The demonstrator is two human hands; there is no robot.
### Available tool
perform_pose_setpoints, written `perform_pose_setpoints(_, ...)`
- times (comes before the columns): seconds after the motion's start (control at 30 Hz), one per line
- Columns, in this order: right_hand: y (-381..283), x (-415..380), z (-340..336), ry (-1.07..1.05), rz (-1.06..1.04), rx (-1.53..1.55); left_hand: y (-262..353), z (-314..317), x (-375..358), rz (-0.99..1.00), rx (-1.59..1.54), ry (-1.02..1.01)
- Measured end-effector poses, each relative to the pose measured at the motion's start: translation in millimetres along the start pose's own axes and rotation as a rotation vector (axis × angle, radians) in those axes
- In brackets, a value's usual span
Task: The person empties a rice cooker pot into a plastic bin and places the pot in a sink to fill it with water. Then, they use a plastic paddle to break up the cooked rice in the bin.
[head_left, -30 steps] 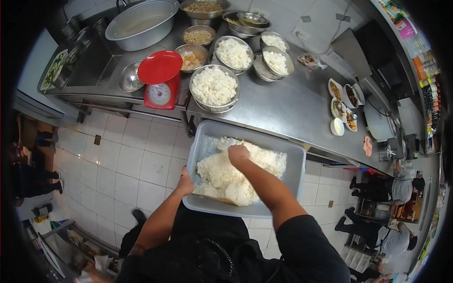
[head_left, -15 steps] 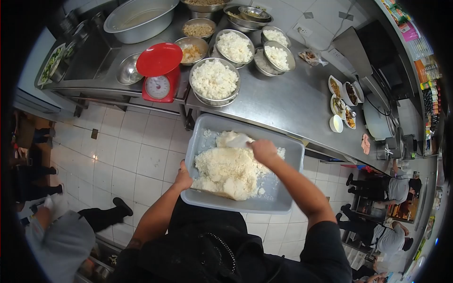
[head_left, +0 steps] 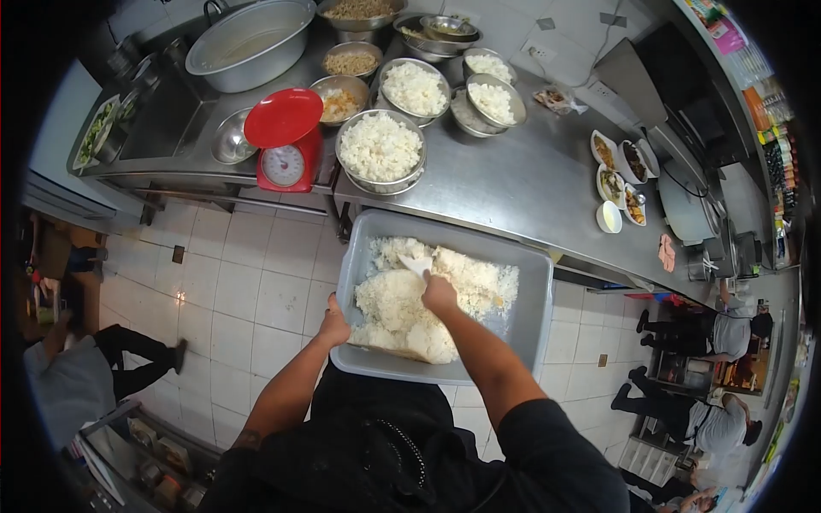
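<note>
A large grey plastic tub [head_left: 534, 321] full of cooked white rice [head_left: 398, 303] is right in front of me, against the counter's front edge. My left hand [head_left: 333, 323] is closed on the tub's left rim, thumb up and the other fingers hidden underneath. My right hand [head_left: 440, 293] grips a white rice paddle [head_left: 416, 264], its blade partly in the rice near the far side. One rice mound fills the near left of the tub; looser rice [head_left: 479, 282] lies to the right of the paddle.
On the steel counter [head_left: 513, 188] stand a red scale [head_left: 286, 141], a bowl of rice [head_left: 380, 147], more bowls of rice and other food, and a large metal basin [head_left: 248, 47]. Small white dishes [head_left: 633, 162] sit at right. Co-workers [head_left: 64, 385] [head_left: 714, 419] stand on both sides.
My right hand has moved left with the paddle, and rice is now spread further toward the tub's right side. My left hand keeps its hold. The co-worker at left has moved further away.
</note>
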State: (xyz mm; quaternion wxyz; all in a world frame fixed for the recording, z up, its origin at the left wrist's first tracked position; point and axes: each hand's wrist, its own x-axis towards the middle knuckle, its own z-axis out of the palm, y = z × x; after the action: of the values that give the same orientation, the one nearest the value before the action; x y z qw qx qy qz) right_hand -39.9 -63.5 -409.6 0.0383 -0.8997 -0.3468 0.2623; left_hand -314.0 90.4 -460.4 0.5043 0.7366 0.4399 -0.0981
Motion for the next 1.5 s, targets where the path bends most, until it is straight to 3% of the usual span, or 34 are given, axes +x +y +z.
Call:
perform_pose_setpoints(0.07,-17.1,-18.1,-37.6,-0.058,0.037,-0.026,1.6,-0.5,1.9,-0.01,0.01,0.005)
perform_pose_setpoints(0.17,-3.8,-18.6,-110.4,-0.231,-0.145,-0.256,-4.1,1.8,4.2,-0.036,0.012,-0.015)
perform_pose_setpoints(0.27,-11.7,-12.9,-168.0,-0.256,-0.202,-0.422,-0.9,4.3,1.7,-0.052,0.003,-0.006)
perform_pose_setpoints(0.37,-41.1,15.4,-155.0,-0.163,-0.329,-0.466,3.3,-0.4,-0.6,-0.035,-0.005,0.005)
perform_pose_setpoints(0.47,-75.3,45.8,-88.6,-0.155,-0.404,-0.629,1.2,1.4,-1.0,-0.012,-0.004,0.013)
perform_pose_setpoints(0.57,-110.8,56.0,-47.1,-0.236,-0.359,-0.563,3.6,-0.5,-2.2,-0.046,0.005,0.023)
perform_pose_setpoints(0.7,-73.0,41.5,-21.0,-0.136,-0.225,-0.242,5.8,-4.9,-7.3,-0.015,-0.054,0.003)
perform_pose_setpoints(0.87,-0.5,-30.1,-66.8,-0.14,-0.251,-0.05,8.5,-3.9,-8.6,-0.005,-0.085,-0.018)
perform_pose_setpoints(0.93,35.8,-39.3,-119.9,-0.135,-0.254,-0.193,1.1,-1.1,-3.9,0.005,-0.065,0.015)
perform_pose_setpoints(1.0,32.9,-49.1,-197.9,-0.237,-0.118,-0.43,-1.9,0.2,1.3,0.053,-0.029,0.028)
perform_pose_setpoints(1.07,50.8,-32.0,-208.4,-0.254,-0.127,-0.501,4.2,-3.5,-2.8,0.013,-0.009,0.012)
perform_pose_setpoints(1.23,61.7,44.0,-108.8,-0.223,-0.226,-0.677,34.1,-15.1,-15.8,0.011,-0.049,-0.005)
perform_pose_setpoints(1.33,47.0,57.3,-74.3,-0.17,-0.103,-0.427,22.3,-16.9,-8.5,-0.014,-0.016,-0.003)
perform_pose_setpoints(1.4,47.5,42.8,-65.1,-0.181,-0.038,-0.02,9.7,-3.5,-6.2,-0.022,-0.008,-0.005)
perform_pose_setpoints(1.47,34.2,29.2,-16.2,-0.054,-0.019,0.09,3.0,-3.3,-1.7,0.048,0.016,0.026)
perform_pose_setpoints(1.5,23.8,20.8,-17.5,-0.092,-0.022,0.084,5.3,-4.3,-0.8,0.049,0.01,0.036)
